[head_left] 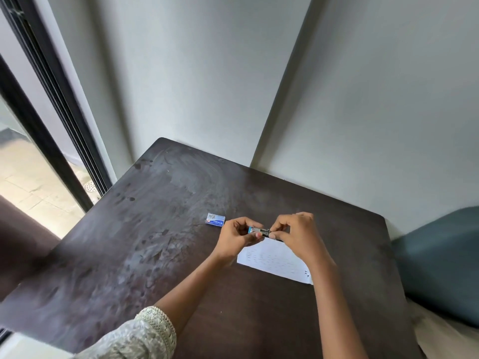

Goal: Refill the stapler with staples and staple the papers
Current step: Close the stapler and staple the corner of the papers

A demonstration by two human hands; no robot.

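Dark table (160, 255), white wall behind. Left hand (234, 235) and right hand (295, 235) both pinch stapler (259, 231) above papers (274, 260), long axis left-right; staple box (215, 218) nearer left grip.

Print on the staple box (215, 219) and papers (274, 260) is illegible.

Your left arm wears a pale, cream-grey sleeve (145, 332) with a woven pattern and a lacy trimmed cuff (162, 321) ending below the elbow. Your right forearm (334, 307) is bare, and no rings or watch show on either hand.
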